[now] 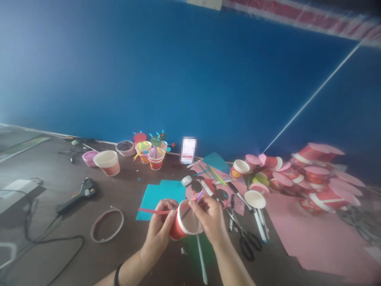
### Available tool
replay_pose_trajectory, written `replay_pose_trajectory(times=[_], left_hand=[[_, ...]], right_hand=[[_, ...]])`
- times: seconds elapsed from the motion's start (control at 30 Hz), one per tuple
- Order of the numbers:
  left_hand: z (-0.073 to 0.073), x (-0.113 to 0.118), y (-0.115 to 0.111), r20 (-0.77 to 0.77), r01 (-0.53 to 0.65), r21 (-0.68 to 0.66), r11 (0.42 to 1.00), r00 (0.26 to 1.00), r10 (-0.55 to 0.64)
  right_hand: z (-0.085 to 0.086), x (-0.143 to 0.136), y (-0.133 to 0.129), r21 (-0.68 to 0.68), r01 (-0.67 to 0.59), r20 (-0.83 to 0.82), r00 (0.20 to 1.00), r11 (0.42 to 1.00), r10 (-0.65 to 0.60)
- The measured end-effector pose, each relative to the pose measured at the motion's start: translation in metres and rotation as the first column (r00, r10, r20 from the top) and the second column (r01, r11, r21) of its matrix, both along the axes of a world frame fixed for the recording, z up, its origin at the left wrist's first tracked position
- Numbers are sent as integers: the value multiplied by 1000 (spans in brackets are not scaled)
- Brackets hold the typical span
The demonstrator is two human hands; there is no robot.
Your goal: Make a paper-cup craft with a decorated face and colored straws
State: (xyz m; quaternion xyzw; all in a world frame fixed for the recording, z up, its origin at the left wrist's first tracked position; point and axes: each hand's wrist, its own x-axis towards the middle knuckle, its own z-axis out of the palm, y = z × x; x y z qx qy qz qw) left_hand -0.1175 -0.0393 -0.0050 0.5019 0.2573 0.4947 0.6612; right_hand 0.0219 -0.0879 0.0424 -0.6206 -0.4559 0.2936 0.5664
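Note:
My left hand [160,226] is closed around a red and white paper cup [177,229], which is tilted with its mouth toward the right. A red strip [146,210] sticks out leftward past the left fingers; whether they grip it or it is fixed to the cup, I cannot tell. At the cup's far rim, my right hand [210,218] pinches a purple strip [199,195], part of which shows inside the cup. Below the cup, a pale narrow stick [201,258] lies over a dark green sheet [190,254].
A glue gun [79,194] with a cord and a tape ring [107,224] lie at left. Decorated cups [156,159] stand by the blue wall. Black-handled scissors [248,240], blue paper [162,194] and pink sheets [297,226] surround my hands. Pink-topped cups [317,174] are heaped at right.

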Motion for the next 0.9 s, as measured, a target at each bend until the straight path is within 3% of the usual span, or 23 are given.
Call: replay_pose_trajectory(times=[0.23, 0.37, 0.53, 0.77, 0.9], left_hand=[[-2, 2, 1, 39, -56, -45, 997, 998, 58], [-7, 2, 5, 72, -152, -80, 985, 985, 158], [-6, 4, 9, 62, -262, -111, 959, 961, 269], [-4, 9, 6, 34, -246, -161, 956, 966, 254], [3, 9, 4, 43, -229, -237, 944, 969, 245]], right_hand=[[0, 6, 0, -21, -165, -105, 981, 986, 162], [-8, 7, -12, 54, -118, -186, 975, 992, 126], [-17, 0, -27, -56, -233, -190, 957, 971, 219], [-16, -8, -26, -118, -237, -204, 956, 964, 210], [-16, -7, -26, -118, -232, -105, 970, 965, 220]])
